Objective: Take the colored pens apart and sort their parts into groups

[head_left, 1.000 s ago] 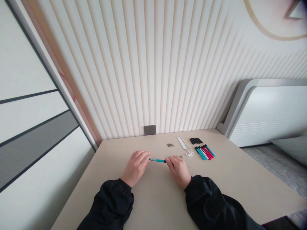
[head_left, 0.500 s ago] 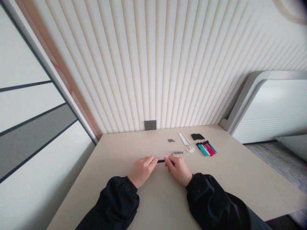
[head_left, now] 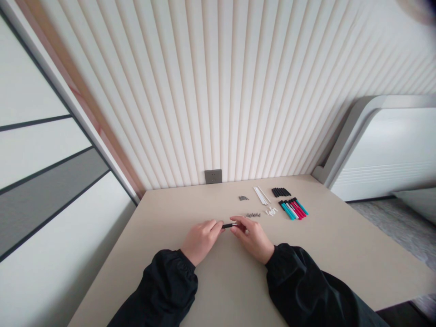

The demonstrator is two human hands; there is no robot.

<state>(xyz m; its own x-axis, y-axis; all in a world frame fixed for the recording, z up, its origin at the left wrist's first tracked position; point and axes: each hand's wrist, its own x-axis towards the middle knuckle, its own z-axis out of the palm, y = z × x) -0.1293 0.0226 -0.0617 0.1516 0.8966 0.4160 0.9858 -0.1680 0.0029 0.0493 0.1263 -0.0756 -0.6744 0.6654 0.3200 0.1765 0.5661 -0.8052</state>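
A black pen barrel (head_left: 226, 225) with a pale metallic tip at its right end is pinched in my left hand (head_left: 203, 240). Its left part is hidden by the fingers. My right hand (head_left: 254, 238) is around the tip end with thumb and forefinger spread apart; whether a finger touches the tip I cannot tell. Just beyond the right hand lies a row of small grey metal springs or tips (head_left: 253, 215), too small to name surely. Small white pieces (head_left: 271, 211) are scattered to their right.
Farther back lie small grey parts (head_left: 243, 198), thin white tubes (head_left: 260, 195) and several black barrels (head_left: 281, 192). Coloured pen pieces (head_left: 293, 209) in blue, white and red sit at the right. A wall with a socket (head_left: 213, 176) bounds the beige table (head_left: 163, 213) behind.
My right fingers have loosened from the black barrel and spread apart, showing its metallic tip. My left hand still holds it, and the barrel now slants slightly up to the right.
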